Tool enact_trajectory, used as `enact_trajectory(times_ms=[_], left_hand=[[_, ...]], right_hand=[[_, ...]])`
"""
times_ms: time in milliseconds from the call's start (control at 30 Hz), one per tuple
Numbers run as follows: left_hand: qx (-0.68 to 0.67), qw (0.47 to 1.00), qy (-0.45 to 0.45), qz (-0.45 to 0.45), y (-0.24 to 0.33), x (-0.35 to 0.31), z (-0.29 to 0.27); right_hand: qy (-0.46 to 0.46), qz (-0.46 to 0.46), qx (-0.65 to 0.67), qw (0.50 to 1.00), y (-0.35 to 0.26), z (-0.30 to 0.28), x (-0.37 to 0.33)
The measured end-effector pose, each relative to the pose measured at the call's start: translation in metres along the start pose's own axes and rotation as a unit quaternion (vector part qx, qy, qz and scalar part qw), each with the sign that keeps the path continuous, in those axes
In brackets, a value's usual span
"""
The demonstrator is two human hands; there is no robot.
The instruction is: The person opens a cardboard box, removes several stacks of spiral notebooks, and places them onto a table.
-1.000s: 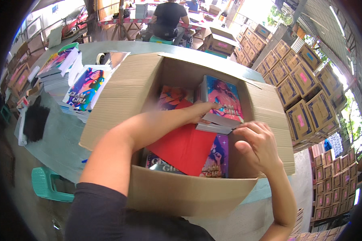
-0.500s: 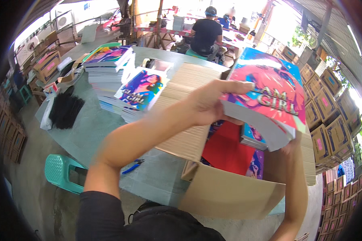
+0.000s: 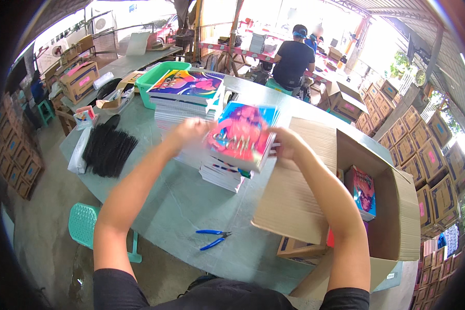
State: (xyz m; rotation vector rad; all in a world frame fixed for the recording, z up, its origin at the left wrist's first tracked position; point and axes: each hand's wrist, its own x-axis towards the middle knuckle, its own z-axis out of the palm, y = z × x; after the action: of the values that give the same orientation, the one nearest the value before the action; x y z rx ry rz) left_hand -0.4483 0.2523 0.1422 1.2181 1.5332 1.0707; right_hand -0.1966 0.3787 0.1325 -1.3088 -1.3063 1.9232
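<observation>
Between my two hands is a thick stack of paper-bound books with a bright pink and blue illustrated cover, slightly blurred. My left hand, also smeared, grips its left side; my right hand has the right edge. The held stack is just above a shorter pile of books on the table, and I cannot tell if they touch. Behind it rises a taller pile of books. To the right, an open cardboard box holds more books against its far side. My right forearm crosses its left flap.
Blue-handled cutting pliers lie on the grey-green table. A heap of thin black strands lies at left, near a green basin. A green stool stands by the near edge. Cartons are stacked at right; a seated person works beyond.
Both hands have carried the stack of books left, from over the open box to the shorter pile. My right hand has come up to its right edge. The view has turned left.
</observation>
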Motion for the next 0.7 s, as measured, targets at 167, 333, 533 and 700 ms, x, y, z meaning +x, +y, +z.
enact_trajectory(times_ms=[167, 333, 533, 700], left_hand=[[0.097, 0.976, -0.031, 0.195, -0.046, -0.01, -0.004], [0.077, 0.987, 0.038, 0.136, -0.077, 0.02, 0.0], [0.162, 0.948, 0.203, 0.186, -0.077, 0.013, 0.006], [0.177, 0.88, 0.271, 0.347, 0.027, -0.062, 0.053]], right_hand=[[0.04, 0.024, -0.025, 0.999, 0.003, 0.007, 0.015], [0.058, 0.008, -0.032, 0.998, -0.005, 0.013, 0.026], [0.033, -0.136, -0.013, 0.99, -0.013, 0.026, 0.02], [0.016, -0.31, -0.18, 0.933, -0.062, 0.039, -0.082]])
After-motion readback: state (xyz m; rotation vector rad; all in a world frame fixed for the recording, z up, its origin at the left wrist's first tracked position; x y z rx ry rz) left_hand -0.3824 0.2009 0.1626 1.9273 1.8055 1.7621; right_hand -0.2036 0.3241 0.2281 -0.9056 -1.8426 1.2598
